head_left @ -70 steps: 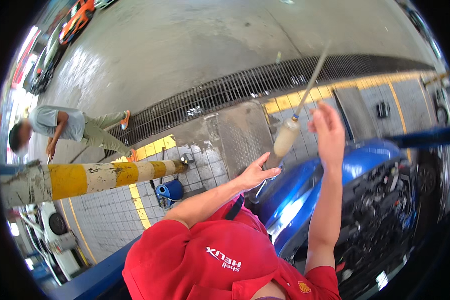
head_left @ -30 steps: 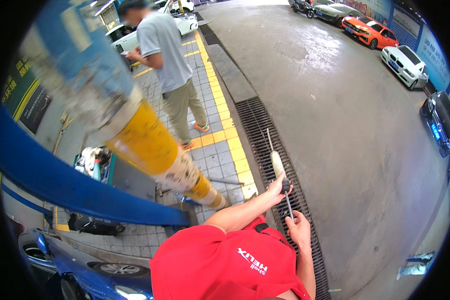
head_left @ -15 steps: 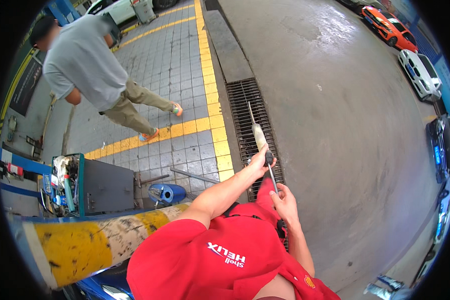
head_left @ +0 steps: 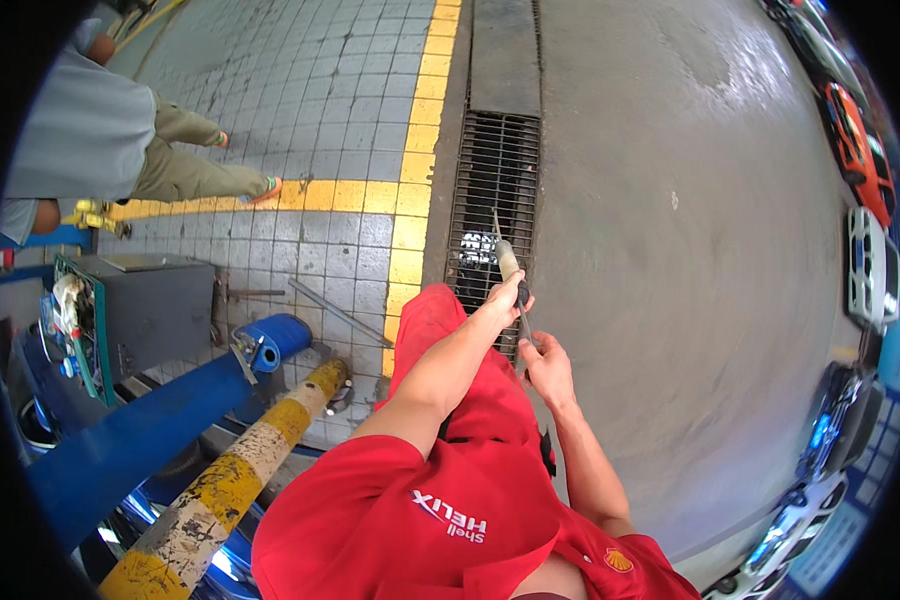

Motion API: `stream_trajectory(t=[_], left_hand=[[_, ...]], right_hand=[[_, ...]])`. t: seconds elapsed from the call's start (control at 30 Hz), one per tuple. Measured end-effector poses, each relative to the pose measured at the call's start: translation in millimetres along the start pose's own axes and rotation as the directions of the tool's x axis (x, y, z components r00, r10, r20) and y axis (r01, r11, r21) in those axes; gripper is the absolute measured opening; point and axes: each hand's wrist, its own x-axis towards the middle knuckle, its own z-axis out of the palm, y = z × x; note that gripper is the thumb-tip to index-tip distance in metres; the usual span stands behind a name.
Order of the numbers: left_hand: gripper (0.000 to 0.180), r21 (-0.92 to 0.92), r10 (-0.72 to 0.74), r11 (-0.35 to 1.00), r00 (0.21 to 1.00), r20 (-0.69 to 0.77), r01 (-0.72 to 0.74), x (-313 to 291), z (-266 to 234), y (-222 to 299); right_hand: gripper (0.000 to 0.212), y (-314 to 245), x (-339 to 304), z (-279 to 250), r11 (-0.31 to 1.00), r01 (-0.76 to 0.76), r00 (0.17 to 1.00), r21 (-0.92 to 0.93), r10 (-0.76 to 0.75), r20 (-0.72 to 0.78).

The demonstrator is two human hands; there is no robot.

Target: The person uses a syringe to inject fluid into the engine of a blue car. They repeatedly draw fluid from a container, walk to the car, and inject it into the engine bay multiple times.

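My left hand [head_left: 507, 296] is wrapped round a large syringe [head_left: 508, 260] near the black cap at the end of its cloudy, pale barrel. The thin nozzle points away from me, above a floor grate. A rod runs back from the cap to my right hand [head_left: 548, 370], whose fingers are closed round its near end. What the right fingers cover of the rod cannot be seen.
The drain grate [head_left: 495, 160] runs ahead beside a yellow floor line [head_left: 418, 140]. At left are a person in grey [head_left: 80, 125], a dark cabinet [head_left: 155, 300], a blue drum [head_left: 275, 340] and a yellow-white post [head_left: 225, 490]. Parked cars, one an orange car [head_left: 860, 150], line the right.
My view has shifted, and a red trouser leg now shows beside the grate. My right hand is closer to my left along the rod. The person in grey appears farther left.
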Motion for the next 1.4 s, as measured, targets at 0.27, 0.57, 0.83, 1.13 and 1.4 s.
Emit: stream_trajectory(t=[0.27,0.57,0.83,1.13,1.4], left_hand=[[0.034,-0.175,-0.078,0.983,0.988,-0.132,0.054,134,46,115],[0.037,-0.201,-0.174,0.971,0.955,-0.241,0.126,254,62,216],[0.035,-0.202,-0.241,0.962,0.915,-0.325,0.182,344,74,262],[0.039,-0.278,-0.252,0.948,0.899,-0.359,0.154,418,83,268],[0.033,-0.268,-0.297,0.944,0.852,-0.431,0.193,447,97,285]], right_hand=[[0.061,-101,183,1,0.982,-0.058,0.998,-0.180,0.055,-0.022],[0.053,-214,353,26,0.939,-0.225,0.971,-0.260,0.237,0.013],[0.048,-216,482,32,0.911,-0.252,0.954,-0.327,0.291,0.077],[0.040,-192,587,39,0.854,-0.199,0.964,-0.480,0.258,0.059],[0.033,-204,643,34,0.834,-0.255,0.942,-0.489,0.329,0.069]])
